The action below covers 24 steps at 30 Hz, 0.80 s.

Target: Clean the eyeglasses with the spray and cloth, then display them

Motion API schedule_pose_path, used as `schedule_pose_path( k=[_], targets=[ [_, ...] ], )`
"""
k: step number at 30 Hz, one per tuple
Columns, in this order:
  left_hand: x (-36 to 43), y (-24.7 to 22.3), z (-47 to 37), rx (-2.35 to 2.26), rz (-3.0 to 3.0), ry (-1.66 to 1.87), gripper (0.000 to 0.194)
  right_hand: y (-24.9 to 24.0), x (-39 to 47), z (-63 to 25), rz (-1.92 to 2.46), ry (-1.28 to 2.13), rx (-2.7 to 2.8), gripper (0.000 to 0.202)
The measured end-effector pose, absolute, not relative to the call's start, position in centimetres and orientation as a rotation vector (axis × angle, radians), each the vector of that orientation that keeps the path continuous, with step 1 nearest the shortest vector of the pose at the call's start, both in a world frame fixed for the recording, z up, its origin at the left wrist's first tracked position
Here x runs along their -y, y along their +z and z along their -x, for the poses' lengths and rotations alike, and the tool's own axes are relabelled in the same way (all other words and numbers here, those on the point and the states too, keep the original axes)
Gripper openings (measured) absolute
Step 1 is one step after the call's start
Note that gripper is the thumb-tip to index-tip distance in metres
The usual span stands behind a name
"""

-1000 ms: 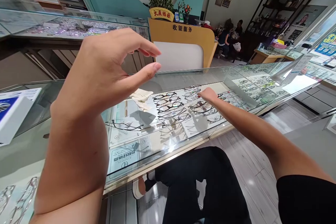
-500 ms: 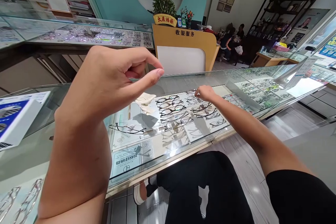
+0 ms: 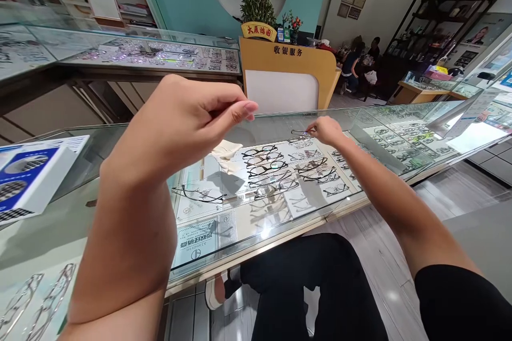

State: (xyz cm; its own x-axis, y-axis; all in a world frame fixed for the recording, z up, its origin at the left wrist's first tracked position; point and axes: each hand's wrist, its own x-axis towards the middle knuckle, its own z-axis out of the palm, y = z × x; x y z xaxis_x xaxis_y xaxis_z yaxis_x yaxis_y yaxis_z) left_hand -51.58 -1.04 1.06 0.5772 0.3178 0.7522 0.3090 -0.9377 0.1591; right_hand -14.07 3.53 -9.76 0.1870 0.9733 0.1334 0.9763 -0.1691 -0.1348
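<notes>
My left hand (image 3: 184, 128) is raised close to the camera above the glass counter, its thumb pressed against curled fingers. Nothing shows in that pinch. Farther off, my right hand (image 3: 326, 130) grips a pair of eyeglasses (image 3: 299, 132) just above the counter, its thin frame sticking out to the left of the fingertips. Rows of eyeglasses (image 3: 267, 164) lie below and between the hands. A pale cloth (image 3: 226, 153) lies beyond my left wrist. One dark pair of glasses (image 3: 200, 195) lies apart, nearer the left forearm.
The glass counter (image 3: 256, 248) runs across in front of my legs. A blue and white box (image 3: 36, 181) stands on the left. Behind are another display case (image 3: 160, 56) and a wooden cashier desk (image 3: 288, 66) with a plant (image 3: 258, 2). People (image 3: 352, 66) sit at the back.
My right hand has lifted slightly, and a pair of eyeglasses now shows in its fingers. My left hand's fingers have closed in tighter against the thumb. The view has shifted a little left.
</notes>
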Motion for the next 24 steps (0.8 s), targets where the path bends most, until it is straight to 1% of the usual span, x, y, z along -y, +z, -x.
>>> schedule_pose_path(
  k=[2, 4, 6, 8, 11, 14, 17, 20, 24],
  targets=[
    [0.8, 1.0, 51.6, -0.570, -2.774, 1.261, 0.030, -7.7, -3.1, 14.7, 2.127, -0.034, 1.847, 0.019],
    [0.7, 0.9, 51.7, -0.587, -2.747, 1.176, 0.032, -5.8, -2.5, 16.2, 1.893, 0.005, 1.780, 0.017],
    [0.7, 0.7, 51.6, -0.623, -2.685, 1.105, 0.036, -4.7, -1.8, 18.3, 1.643, 0.106, 1.708, 0.016],
    [0.5, 0.5, 51.4, -0.664, -2.583, 1.034, 0.034, -4.4, -1.1, 21.0, 1.440, 0.233, 1.633, 0.016],
    [-0.9, -0.2, 50.7, -0.780, -2.388, 0.907, 0.032, -5.5, -0.7, 24.9, 1.215, 0.330, 1.545, 0.021],
    [-3.4, -2.0, 50.0, -0.901, -2.108, 0.905, 0.038, -7.7, -1.0, 27.7, 1.130, 0.283, 1.521, 0.022],
    [-5.7, -5.0, 49.6, -0.813, -1.682, 0.803, 0.044, -9.9, -1.9, 29.2, 1.173, 0.188, 1.631, 0.021],
    [-6.3, -8.2, 50.0, -0.715, -1.269, 0.674, 0.044, -11.6, -2.6, 29.9, 1.224, 0.092, 1.833, 0.026],
    [-5.4, -11.4, 51.2, -0.641, -1.167, 0.765, 0.053, -13.5, -2.6, 30.5, 1.093, -0.021, 2.053, 0.033]
  ],
)
